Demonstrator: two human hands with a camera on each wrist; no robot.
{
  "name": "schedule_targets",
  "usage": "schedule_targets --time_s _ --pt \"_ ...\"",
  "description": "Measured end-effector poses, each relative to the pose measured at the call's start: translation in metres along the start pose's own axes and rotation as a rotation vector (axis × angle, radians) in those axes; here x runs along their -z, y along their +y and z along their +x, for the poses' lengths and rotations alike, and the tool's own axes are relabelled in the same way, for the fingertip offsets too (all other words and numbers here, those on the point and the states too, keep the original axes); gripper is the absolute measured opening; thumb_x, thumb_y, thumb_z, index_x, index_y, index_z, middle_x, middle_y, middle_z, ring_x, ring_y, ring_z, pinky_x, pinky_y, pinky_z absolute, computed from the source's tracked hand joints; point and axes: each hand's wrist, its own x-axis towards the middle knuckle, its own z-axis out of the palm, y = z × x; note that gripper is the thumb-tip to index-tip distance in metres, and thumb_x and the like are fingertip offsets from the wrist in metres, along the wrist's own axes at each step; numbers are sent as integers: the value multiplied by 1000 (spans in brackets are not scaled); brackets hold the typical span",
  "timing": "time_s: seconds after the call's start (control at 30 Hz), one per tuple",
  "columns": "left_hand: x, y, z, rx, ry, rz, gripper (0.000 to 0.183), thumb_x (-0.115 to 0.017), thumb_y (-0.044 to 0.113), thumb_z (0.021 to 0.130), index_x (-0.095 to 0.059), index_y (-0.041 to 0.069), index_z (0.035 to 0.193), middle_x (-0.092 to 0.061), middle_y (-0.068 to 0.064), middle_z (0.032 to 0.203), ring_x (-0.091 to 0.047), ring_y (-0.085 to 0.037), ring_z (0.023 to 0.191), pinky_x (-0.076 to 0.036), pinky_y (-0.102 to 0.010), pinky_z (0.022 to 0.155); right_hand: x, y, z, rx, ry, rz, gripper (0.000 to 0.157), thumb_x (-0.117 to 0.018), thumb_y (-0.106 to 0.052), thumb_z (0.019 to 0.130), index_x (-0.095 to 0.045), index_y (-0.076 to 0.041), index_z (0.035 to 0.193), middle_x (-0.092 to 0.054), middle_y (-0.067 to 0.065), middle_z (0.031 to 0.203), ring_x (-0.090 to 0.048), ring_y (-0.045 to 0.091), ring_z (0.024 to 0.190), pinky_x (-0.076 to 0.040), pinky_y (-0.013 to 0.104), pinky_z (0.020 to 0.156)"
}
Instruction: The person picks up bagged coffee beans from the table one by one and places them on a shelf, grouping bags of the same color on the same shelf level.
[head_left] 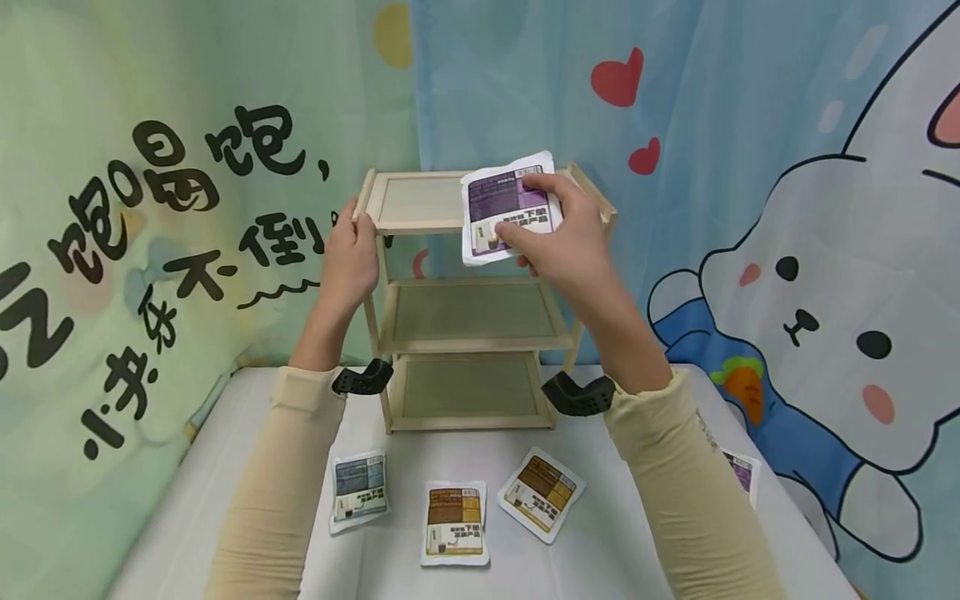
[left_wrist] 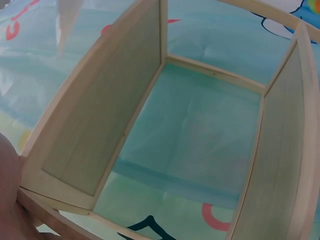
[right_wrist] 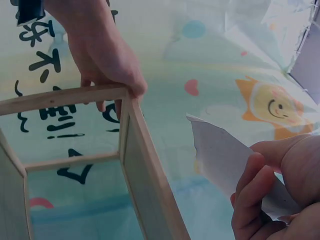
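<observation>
A wooden three-tier shelf rack (head_left: 420, 202) stands at the middle of the head view. My left hand (head_left: 351, 258) grips its top left corner; the right wrist view shows the fingers of that hand (right_wrist: 107, 60) hooked round the frame. Over the top tier, my right hand (head_left: 573, 242) pinches a flat white packet with a purple label (head_left: 495, 196), thumb on the front. Its plain white back (right_wrist: 220, 150) shows in the right wrist view, apart from the rack. In the left wrist view the rack's tiers (left_wrist: 100, 110) appear close and tilted.
On the white tablecloth (head_left: 247, 433) before the rack lie a blue-grey packet (head_left: 360, 492) and two brown-labelled packets, one in the middle (head_left: 453, 523) and one tilted (head_left: 542, 494). Another purple packet (head_left: 738, 471) is partly hidden by my right sleeve. A printed curtain (head_left: 510, 100) hangs behind.
</observation>
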Motion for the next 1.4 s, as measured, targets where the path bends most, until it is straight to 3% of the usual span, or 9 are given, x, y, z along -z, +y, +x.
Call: schedule_targets --time_s 0.23,0.47,0.8,0.87,1.0,1.07,1.13,1.27,1.4 --pt "-3 1 2 -17 12 16 55 -25 29 104 -25 6 154 -37 -17 150 -39 -22 132 -37 -43 103 -26 -19 34 -78 -38 6 62 -74 -15 85 -47 -14 140 -56 7 111 -59 20 62 -46 24 54" --pt "-1 0 2 25 10 27 55 -25 30 105 -23 9 155 -34 -14 152 -36 -19 134 -34 -39 106 -53 -38 66 -140 -104 -85 65 -74 -18 85 -46 -14 143 -60 4 112 -61 19 61 -43 23 51" --pt "2 1 2 63 -20 25 55 -25 32 105 -20 13 156 -29 -10 156 -27 -17 139 -26 -37 110 -79 -38 93 -196 -138 -176 63 -73 -19 86 -47 -11 142 -57 7 120 -54 15 58 -43 25 54" --pt "2 1 1 56 -15 24 54 -25 32 105 -21 14 156 -31 -10 155 -32 -17 136 -29 -37 108 -83 -36 95 -208 -149 -179 63 -73 -18 86 -47 -11 143 -56 7 122 -55 14 65 -44 24 57" --pt "2 1 0 38 -2 15 53 -25 32 105 -25 16 156 -36 -10 152 -44 -23 116 -36 -39 94 -89 -33 98 -213 -166 -210 61 -74 -18 86 -49 -10 141 -52 7 131 -55 15 97 -47 24 75" --pt "2 0 -1 35 4 17 52 -26 31 105 -27 17 155 -39 -10 150 -45 -25 109 -37 -38 88 -90 -32 99 -209 -181 -259 61 -73 -21 86 -49 -10 141 -50 7 134 -50 16 110 -45 25 85" --pt "2 0 -1 35 6 20 51 -26 31 105 -28 18 155 -40 -11 149 -46 -26 105 -37 -38 85 -90 -31 99 -197 -204 -340 58 -72 -25 87 -50 -9 139 -52 5 132 -50 16 112 -44 26 88" --pt "2 0 -1 19 16 53 50 -26 30 105 -31 18 153 -43 -12 147 -49 -26 107 -39 -40 85 -89 -31 99 -143 -249 -532 39 -66 -34 89 -61 -8 117 -57 4 112 -51 17 93 -42 26 75" --pt "3 0 -1 1 25 106 50 -27 30 105 -33 17 153 -44 -11 147 -49 -25 111 -40 -43 88 -89 -32 99 -110 -276 -662 31 -61 -40 90 -59 -11 98 -56 2 98 -48 17 81 -36 28 66"
